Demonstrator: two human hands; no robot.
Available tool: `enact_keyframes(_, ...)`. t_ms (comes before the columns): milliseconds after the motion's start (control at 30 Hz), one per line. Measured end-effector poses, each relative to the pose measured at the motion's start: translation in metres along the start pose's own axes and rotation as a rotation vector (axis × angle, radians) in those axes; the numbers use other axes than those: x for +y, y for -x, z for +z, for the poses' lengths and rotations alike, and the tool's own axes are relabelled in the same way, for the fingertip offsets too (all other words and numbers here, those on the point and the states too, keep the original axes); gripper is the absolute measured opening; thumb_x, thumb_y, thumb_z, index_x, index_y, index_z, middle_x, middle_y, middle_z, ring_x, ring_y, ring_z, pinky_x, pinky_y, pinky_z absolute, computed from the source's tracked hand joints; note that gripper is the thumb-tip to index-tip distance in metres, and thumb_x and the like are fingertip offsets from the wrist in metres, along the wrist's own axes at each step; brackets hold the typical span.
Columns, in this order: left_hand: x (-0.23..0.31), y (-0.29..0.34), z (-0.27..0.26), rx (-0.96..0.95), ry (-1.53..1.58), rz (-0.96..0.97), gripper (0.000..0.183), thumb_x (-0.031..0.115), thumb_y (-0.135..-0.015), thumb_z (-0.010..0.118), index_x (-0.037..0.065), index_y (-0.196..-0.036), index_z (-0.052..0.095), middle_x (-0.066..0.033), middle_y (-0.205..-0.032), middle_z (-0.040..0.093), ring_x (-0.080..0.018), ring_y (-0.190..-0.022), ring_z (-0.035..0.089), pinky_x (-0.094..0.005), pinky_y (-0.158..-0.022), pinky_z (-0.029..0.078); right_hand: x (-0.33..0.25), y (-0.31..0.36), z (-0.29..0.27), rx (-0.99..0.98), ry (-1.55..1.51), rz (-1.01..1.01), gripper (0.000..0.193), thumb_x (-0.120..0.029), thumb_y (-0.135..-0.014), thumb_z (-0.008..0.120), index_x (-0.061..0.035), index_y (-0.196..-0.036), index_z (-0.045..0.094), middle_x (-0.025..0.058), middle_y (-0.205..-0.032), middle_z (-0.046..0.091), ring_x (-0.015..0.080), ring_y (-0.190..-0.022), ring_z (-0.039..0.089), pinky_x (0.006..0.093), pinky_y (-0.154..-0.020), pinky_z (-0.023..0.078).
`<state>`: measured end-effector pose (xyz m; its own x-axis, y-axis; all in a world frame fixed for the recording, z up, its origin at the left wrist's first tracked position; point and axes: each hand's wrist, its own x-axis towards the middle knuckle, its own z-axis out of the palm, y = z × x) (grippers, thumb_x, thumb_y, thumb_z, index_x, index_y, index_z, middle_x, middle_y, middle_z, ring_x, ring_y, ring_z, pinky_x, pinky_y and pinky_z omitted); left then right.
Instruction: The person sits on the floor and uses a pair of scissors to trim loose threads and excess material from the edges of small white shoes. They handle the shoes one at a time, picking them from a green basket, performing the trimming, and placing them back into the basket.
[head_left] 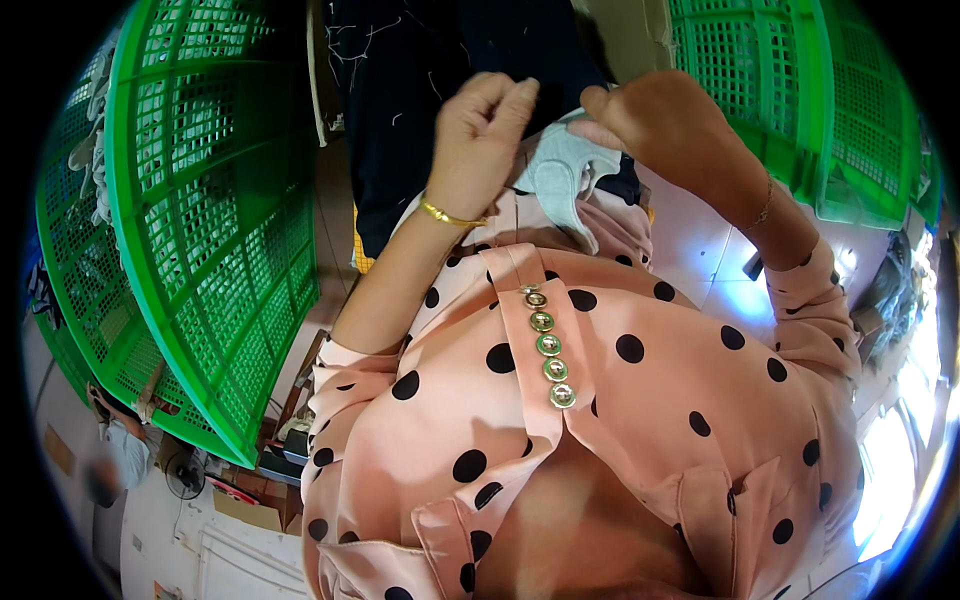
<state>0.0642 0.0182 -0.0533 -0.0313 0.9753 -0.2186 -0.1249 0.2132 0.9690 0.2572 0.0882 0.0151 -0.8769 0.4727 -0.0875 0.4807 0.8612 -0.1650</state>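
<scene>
My left hand (480,135) is closed, thumb pressed against the curled fingers; whatever it pinches, if anything, is too small to make out. My right hand (665,120) is bent inward at the wrist with its fingers together, and its fingertips meet the upper edge of a pale grey-blue fabric piece (565,170). This small piece has a curved, strap-like outline and hangs over my lap between both hands. I cannot tell how firmly the right fingers grip it. Dark navy cloth (385,140) with loose white threads (360,45) lies beyond and beneath my hands.
A tall green plastic basket (215,200) stands close on my left, with another green crate (80,215) behind it holding pale items. More green baskets (770,90) stand on the right. At the lower left are a fan (185,472), a cardboard box (250,510) and another person (122,450).
</scene>
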Motion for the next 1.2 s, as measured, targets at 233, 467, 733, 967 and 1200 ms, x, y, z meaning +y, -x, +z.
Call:
enact_keyframes(233, 0.049, 0.020, -0.044, -0.420, -0.825, 0.635, 0.054, 0.005, -0.068, 0.071, 0.023, -0.119, 0.067, -0.0061, -0.114, 0.056, -0.0274, -0.104, 0.051, -0.0396, -0.095, 0.037, -0.007, 0.001, 0.040, 0.281, -0.046, 0.239, 0.040, -0.043, -0.089, 0.062, -0.0055, -0.080, 0.052, 0.0111, -0.049, 0.049, 0.0287, -0.045, 0.055, 0.0380, -0.041, 0.040)
enact_keyframes(467, 0.049, 0.007, -0.030, -0.553, -0.932, 0.775, 0.036, 0.012, -0.068, 0.075, 0.021, -0.103, 0.070, 0.0005, -0.105, 0.056, -0.0267, -0.105, 0.051, -0.0385, -0.090, 0.039, 0.004, -0.005, 0.056, 0.490, -0.579, 0.386, 0.024, -0.031, -0.098, 0.053, -0.0079, -0.104, 0.056, 0.0070, -0.060, 0.048, 0.0251, -0.052, 0.048, 0.0320, -0.055, 0.043)
enact_keyframes(733, 0.071, -0.015, -0.039, -0.365, -0.612, 0.563, 0.018, 0.009, -0.073, 0.079, 0.006, -0.090, 0.072, -0.0040, -0.097, 0.066, -0.0176, -0.096, 0.061, -0.0325, -0.087, 0.045, -0.030, 0.020, -0.017, 0.258, -1.186, 0.430, 0.042, -0.038, -0.088, 0.069, -0.0010, -0.104, 0.059, -0.0022, -0.076, 0.050, 0.0042, -0.068, 0.041, 0.0191, -0.060, 0.037)
enact_keyframes(967, 0.092, 0.019, -0.023, -0.211, -0.206, -0.136, 0.019, 0.003, -0.082, 0.073, -0.004, -0.099, 0.068, -0.0037, -0.089, 0.069, -0.0071, -0.079, 0.062, -0.0202, -0.070, 0.050, -0.035, -0.006, -0.018, 0.279, -1.310, 0.511, 0.022, -0.023, -0.094, 0.062, -0.0009, -0.093, 0.058, -0.0022, -0.074, 0.048, 0.0029, -0.066, 0.040, 0.0210, -0.057, 0.037)
enact_keyframes(1200, 0.033, 0.046, -0.015, 0.183, -0.319, 0.206, 0.014, 0.012, -0.081, 0.075, 0.003, -0.091, 0.069, -0.0051, -0.075, 0.070, -0.0048, -0.062, 0.062, -0.0204, -0.055, 0.048, -0.055, -0.011, 0.020, 0.155, -1.633, 0.643, 0.023, -0.024, -0.097, 0.057, -0.0020, -0.093, 0.057, -0.0046, -0.077, 0.050, 0.0007, -0.067, 0.042, 0.0180, -0.059, 0.038)
